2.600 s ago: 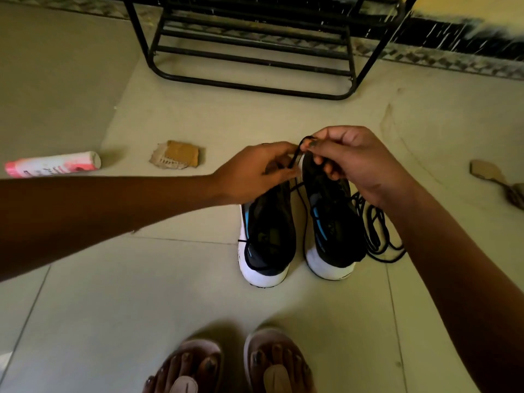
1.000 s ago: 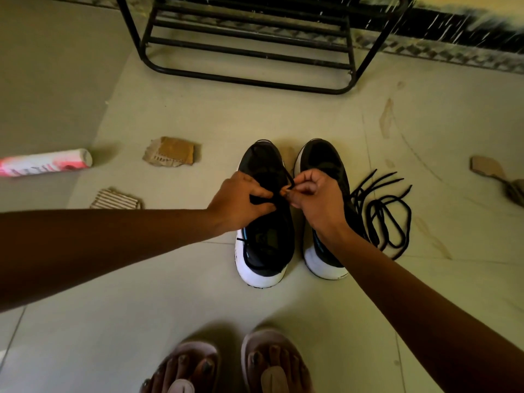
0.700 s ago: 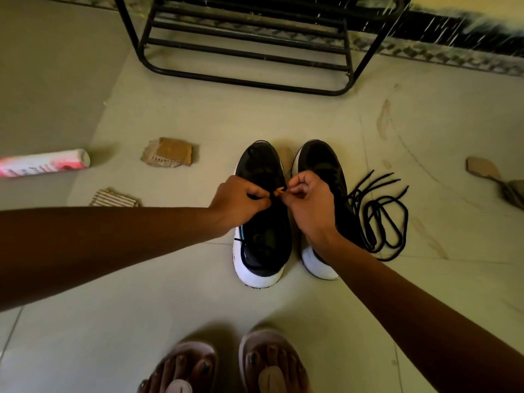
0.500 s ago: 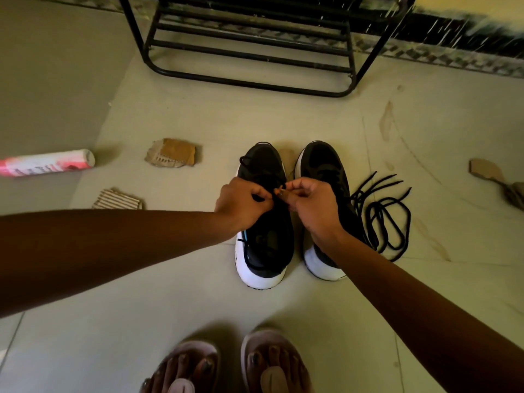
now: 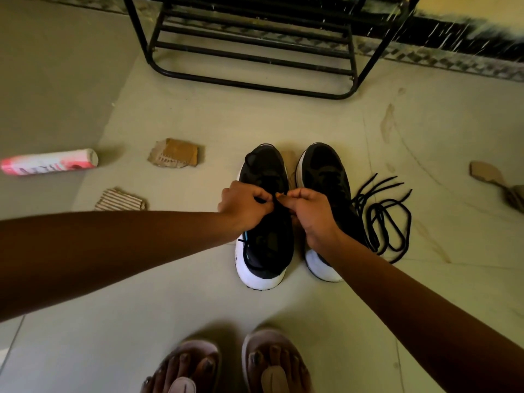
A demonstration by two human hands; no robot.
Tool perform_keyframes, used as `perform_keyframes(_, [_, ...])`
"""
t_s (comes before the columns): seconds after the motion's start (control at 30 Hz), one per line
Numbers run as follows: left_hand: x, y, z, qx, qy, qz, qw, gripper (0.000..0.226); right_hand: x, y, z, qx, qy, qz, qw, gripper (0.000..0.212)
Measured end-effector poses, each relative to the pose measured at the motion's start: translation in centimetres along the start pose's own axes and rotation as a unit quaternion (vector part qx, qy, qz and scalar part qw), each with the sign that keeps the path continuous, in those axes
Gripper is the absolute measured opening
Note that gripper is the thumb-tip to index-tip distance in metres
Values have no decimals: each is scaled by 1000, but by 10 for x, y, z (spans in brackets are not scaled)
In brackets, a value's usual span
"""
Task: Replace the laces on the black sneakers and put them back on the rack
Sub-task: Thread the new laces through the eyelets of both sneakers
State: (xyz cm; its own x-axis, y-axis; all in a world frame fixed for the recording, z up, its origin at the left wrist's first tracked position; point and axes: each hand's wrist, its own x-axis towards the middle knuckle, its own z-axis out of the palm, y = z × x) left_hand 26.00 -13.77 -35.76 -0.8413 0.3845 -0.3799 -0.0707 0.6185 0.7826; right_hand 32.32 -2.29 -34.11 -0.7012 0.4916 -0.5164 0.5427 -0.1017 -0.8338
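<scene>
- The left sneaker [image 5: 266, 165] stood on the floor [image 5: 255, 120] with its heel toward the person, just beside the right sneaker [image 5: 323, 168].
- Over its middle, the left hand [image 5: 245, 207] and the right hand [image 5: 312, 215] each pinched a black lace [image 5: 276, 196] in curled fingers, and the two pinches almost met.
- The step looked like feeding or tightening the lace across the eyelets. The hands hid which eyelet.
- To do it well, the person would pinch the lace close to its tip and keep the strand flat and untwisted. Both sides would be drawn to an even length, and the shoe steadied so it did not slide on the smooth tile.
- The loose laces [image 5: 380, 219] lay coiled on the floor just beside the right sneaker's outer side. Whether they were the old or the new ones could not be told.
- The rack [image 5: 255, 85] was the only holder in view and stood well beyond the toes, near the floor's far edge. Neither sneaker sat on it yet, and its upper tiers were cut off.
- In the left sneaker's opening a thin strand of lace trailed near the heel. The right wrist hid the other opening.
</scene>
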Motion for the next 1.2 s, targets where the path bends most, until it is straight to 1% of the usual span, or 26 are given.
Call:
perform_keyframes(0.07, [-2,0,0,-1,1,13,1000,9,-4,0,0,-15,-10,-4,1000,9])
perform_keyframes(0.1, [-2,1,-1,0,2,21,1000,8,-7,0,-1,-9,-28,-4,1000,4])
perform_keyframes(0.13, [-4,3,-2,0,3,27,1000,7,-10,-1,-3,1,-54,-1,999,10])
perform_keyframes(0.17, [-6,5,-4,-4,3,28,1000,7,-13,-2,-6,2,-86,-3,996,24])
perform_keyframes(0.2, [-8,7,-6,-12,6,24,1000,8,-15,-3,-10,-25,-114,-16,993,38])
perform_keyframes(0.27, [-11,8,-9,-31,22,15,999,9,-19,-3,-17,-139,-142,-48,979,59])
perform_keyframes(0.3, [-13,8,-11,-35,34,19,999,7,-20,-1,-18,-191,-139,-65,970,63])
perform_keyframes(0.33, [-15,7,-12,-39,47,31,998,6,-20,1,-17,-224,-125,-77,963,62])
perform_keyframes(0.37, [-18,7,-13,-59,57,48,996,6,-20,4,-16,-237,-109,-83,962,60])
perform_keyframes(0.4, [-20,9,-15,-101,63,65,991,9,-21,6,-14,-234,-93,-83,964,57])
perform_keyframes(0.43, [-21,12,-17,-167,65,72,981,14,-19,8,-13,-225,-82,-83,967,56])
perform_keyframes(0.5, [-19,21,-27,-324,55,43,943,21,-17,10,-12,-223,-71,-90,968,55])
perform_keyframes(0.53, [-16,24,-34,-380,57,18,923,23,-16,9,-12,-227,-70,-94,967,55])
perform_keyframes(0.57, [-11,26,-44,-411,59,-7,910,24,-15,9,-11,-230,-68,-95,966,54])
perform_keyframes(0.6, [-4,25,-55,-421,58,-25,905,25,-15,9,-11,-231,-68,-93,966,53])
perform_keyframes(0.63, [1,23,-66,-415,55,-34,907,27,-15,9,-12,-233,-68,-90,966,53])
perform_keyframes(0.67, [6,18,-79,-389,50,-32,919,28,-15,10,-12,-236,-68,-87,965,53])
perform_keyframes(0.7, [10,12,-92,-339,46,-22,939,28,-15,11,-12,-239,-66,-87,965,52])
perform_keyframes(0.77, [17,-7,-119,-185,36,1,982,28,-15,12,-12,-242,-66,-85,964,52])
perform_keyframes(0.8, [19,-17,-132,-119,32,6,992,28,-15,12,-11,-243,-67,-85,964,52])
perform_keyframes(0.83, [21,-25,-142,-85,26,3,996,27,-14,12,-10,-243,-68,-86,964,52])
perform_keyframes(0.9, [23,-37,-152,-68,8,-13,998,27,-14,12,-9,-244,-69,-86,964,51])
perform_keyframes(1.03, [23,-44,-143,33,-66,-43,996,28,-14,11,-7,-251,-59,-80,963,48])
perform_keyframes(1.07, [22,-43,-139,37,-92,-69,993,26,-14,11,-7,-251,-58,-77,963,48])
perform_keyframes(1.13, [19,-36,-132,4,-158,-134,978,24,-16,11,-9,-249,-62,-67,964,48])
perform_keyframes(1.2, [9,-23,-123,-39,-250,-182,950,25,-18,11,-11,-272,-67,-83,956,51])
